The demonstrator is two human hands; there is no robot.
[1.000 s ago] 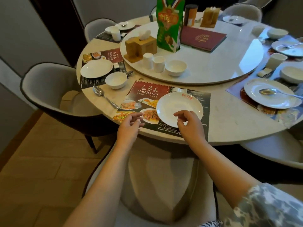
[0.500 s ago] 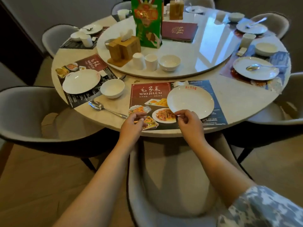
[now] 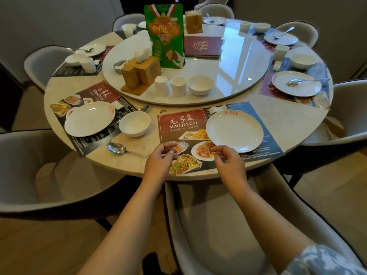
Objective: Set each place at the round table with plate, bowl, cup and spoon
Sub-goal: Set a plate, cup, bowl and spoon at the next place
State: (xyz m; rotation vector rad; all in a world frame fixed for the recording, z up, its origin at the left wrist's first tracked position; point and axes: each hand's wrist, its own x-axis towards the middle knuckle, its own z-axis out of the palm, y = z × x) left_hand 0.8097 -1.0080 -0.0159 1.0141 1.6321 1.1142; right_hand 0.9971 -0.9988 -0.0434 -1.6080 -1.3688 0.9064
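Note:
A white plate [image 3: 235, 132] lies on the right half of the near menu placemat [image 3: 182, 124]. My right hand [image 3: 228, 163] hovers just off the plate's near rim, fingers loosely curled and holding nothing. My left hand [image 3: 160, 159] hangs over the placemat's left part, also loosely curled and empty. A spoon [image 3: 117, 148] lies to the left with its handle running towards my left hand; I cannot tell whether they touch. The left place has a plate [image 3: 89, 119] and a bowl [image 3: 135, 124]. Two cups [image 3: 170, 87] and a bowl [image 3: 200, 85] stand on the turntable [image 3: 238, 76].
A wooden tissue holder [image 3: 141, 74], a green bag [image 3: 164, 36] and a burgundy menu [image 3: 202, 45] are on the turntable. Laid places with plates and spoons [image 3: 296, 83] ring the far and right sides. A grey chair [image 3: 218, 225] stands between me and the table.
My right hand has come off the plate's near rim and drawn back a little. The plate stays on the placemat. My view has shifted right and higher.

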